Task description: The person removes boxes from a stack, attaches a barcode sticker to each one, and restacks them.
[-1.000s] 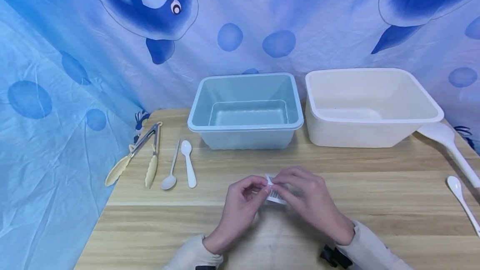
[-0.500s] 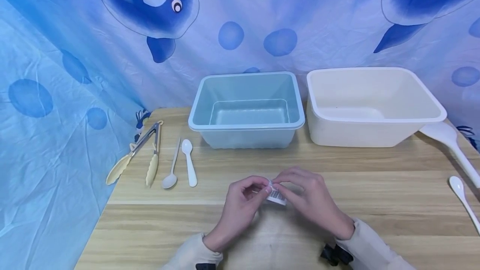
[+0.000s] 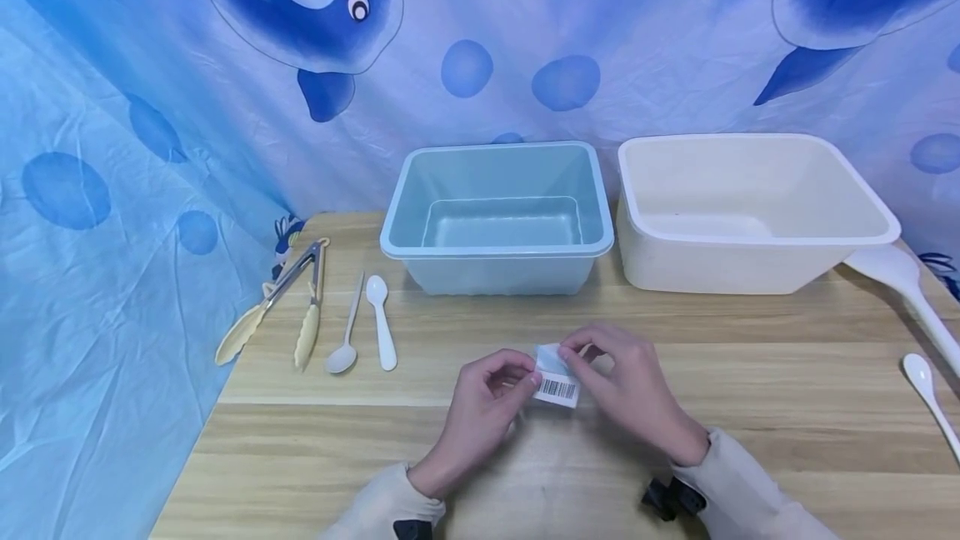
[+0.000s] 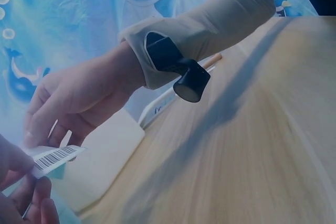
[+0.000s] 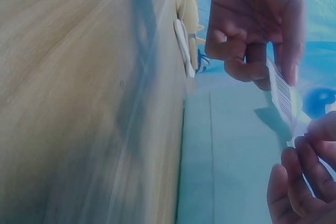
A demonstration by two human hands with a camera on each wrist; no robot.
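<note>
A small white barcode label (image 3: 557, 390) is held up between both hands over the near middle of the table. My left hand (image 3: 489, 403) pinches it by its left edge, thumb on top. At its upper right corner, the fingertips of my right hand (image 3: 628, 380) pinch a pale bluish part above the barcode. In the left wrist view the label (image 4: 55, 160) slants with its printed stripes facing up. The right wrist view shows the label (image 5: 282, 95) stretched between the fingertips of the two hands.
Behind the hands stand a light blue basin (image 3: 498, 252) and a white basin (image 3: 757, 242). To the left lie tongs (image 3: 307, 332), a greyish spoon (image 3: 342, 358) and a white spoon (image 3: 383, 332). A large white spoon (image 3: 922, 315) and a smaller one (image 3: 928, 398) lie right.
The label, bunched up between the fingertips before, now lies spread flatter, with more of its upper part and barcode showing. My right hand has shifted slightly right, away from the left.
</note>
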